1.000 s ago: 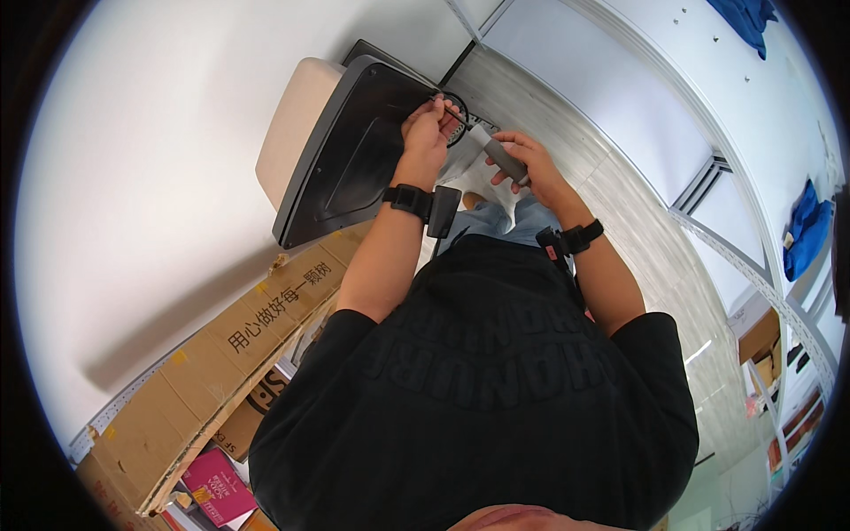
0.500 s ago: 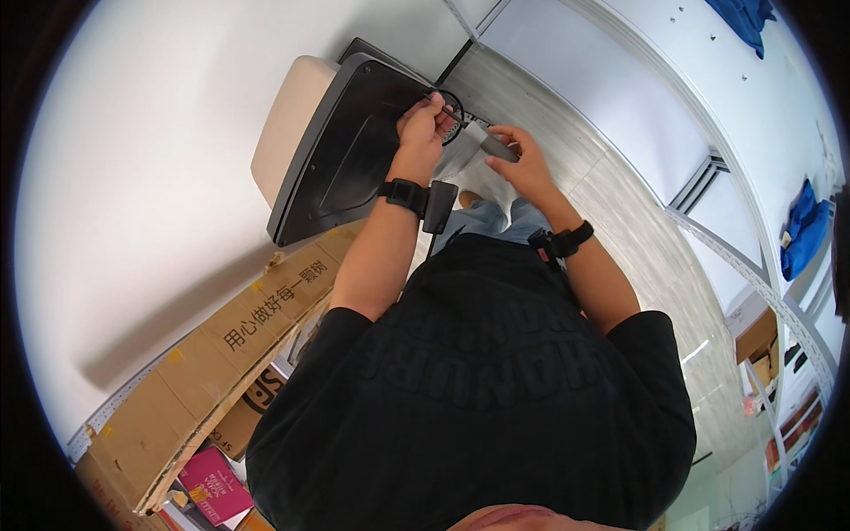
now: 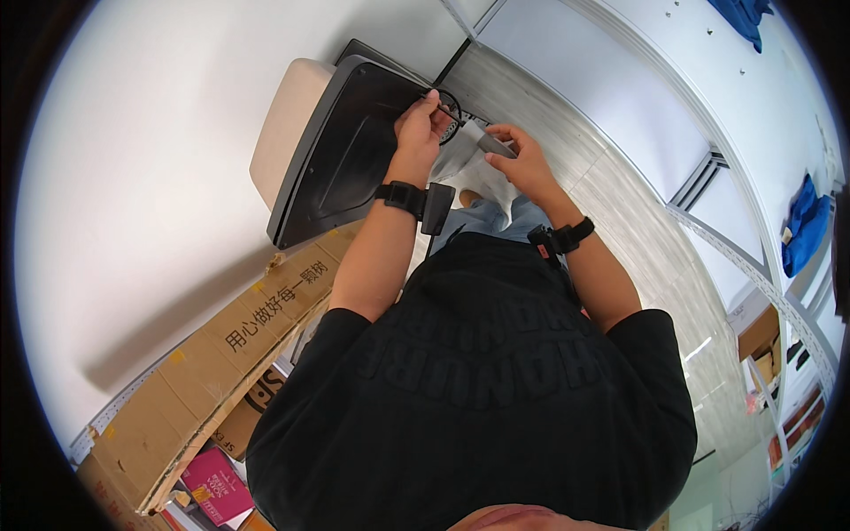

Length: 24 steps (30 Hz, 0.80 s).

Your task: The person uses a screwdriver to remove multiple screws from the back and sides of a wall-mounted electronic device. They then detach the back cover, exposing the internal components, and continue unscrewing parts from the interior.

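Roughly left to right: flattened brown cardboard boxes (image 3: 212, 354) lean low against the white wall (image 3: 133, 177). Next comes a beige-sided bin with a big black plastic lid (image 3: 345, 150), standing just beside the person's left forearm. Left hand (image 3: 423, 119) is raised over the lid's far edge, fingers curled tight in a pinch on a thin black looped cable (image 3: 450, 115); the loop hangs between the two hands. Right hand (image 3: 522, 159) is just beside it, fingers wrapped closed round a small grey stick-shaped object (image 3: 485, 142), tip pointing toward the cable. What joins cable and grey piece is too small to tell. Both wrists carry black straps.

Risks, as judgement: the cable is thin and the pinch is only fingertips, so a tug could slip it free and drop it onto the lid or behind the bin. Pulling hard at an angle could kink the loop. Both hands work in mid-air with no support, so the grey piece could twist out of grip and fall to the pale plank floor (image 3: 620, 203).
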{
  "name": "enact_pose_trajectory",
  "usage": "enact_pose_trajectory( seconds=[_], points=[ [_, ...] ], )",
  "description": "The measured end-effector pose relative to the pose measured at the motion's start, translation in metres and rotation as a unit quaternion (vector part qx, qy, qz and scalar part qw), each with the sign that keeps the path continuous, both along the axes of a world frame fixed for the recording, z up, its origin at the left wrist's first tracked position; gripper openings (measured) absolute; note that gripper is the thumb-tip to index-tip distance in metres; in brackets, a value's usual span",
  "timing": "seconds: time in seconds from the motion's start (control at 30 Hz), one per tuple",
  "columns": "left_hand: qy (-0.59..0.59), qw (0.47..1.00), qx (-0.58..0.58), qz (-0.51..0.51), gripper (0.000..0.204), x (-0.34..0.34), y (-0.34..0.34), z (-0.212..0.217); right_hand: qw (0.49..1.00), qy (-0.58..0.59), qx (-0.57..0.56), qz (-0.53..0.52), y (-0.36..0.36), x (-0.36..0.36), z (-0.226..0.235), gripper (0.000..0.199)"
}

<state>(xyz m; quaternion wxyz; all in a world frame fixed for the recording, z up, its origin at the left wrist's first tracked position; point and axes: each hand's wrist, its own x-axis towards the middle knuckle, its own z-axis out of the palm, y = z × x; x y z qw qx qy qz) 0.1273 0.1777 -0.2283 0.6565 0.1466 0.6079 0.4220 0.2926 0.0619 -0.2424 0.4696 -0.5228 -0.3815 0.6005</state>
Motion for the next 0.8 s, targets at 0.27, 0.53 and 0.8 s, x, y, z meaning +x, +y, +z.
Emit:
enact_pose_trajectory(
  seconds=[0.27, 0.53, 0.8],
  points=[
    [0.021, 1.0, 0.013, -0.004, 0.008, -0.002, -0.001, -0.001, 0.987, 0.121, -0.104, -0.014, 0.001, 0.008, 0.008, 0.038],
    [-0.018, 0.999, 0.034, -0.013, 0.013, -0.001, -0.003, 0.0, 0.954, 0.239, -0.18, 0.027, 0.002, 0.016, 0.008, 0.031],
    [-0.044, 0.999, 0.027, -0.013, 0.01, -0.005, -0.003, 0.002, 0.99, 0.105, -0.095, 0.006, -0.002, 0.008, 0.014, 0.04]
  ],
)
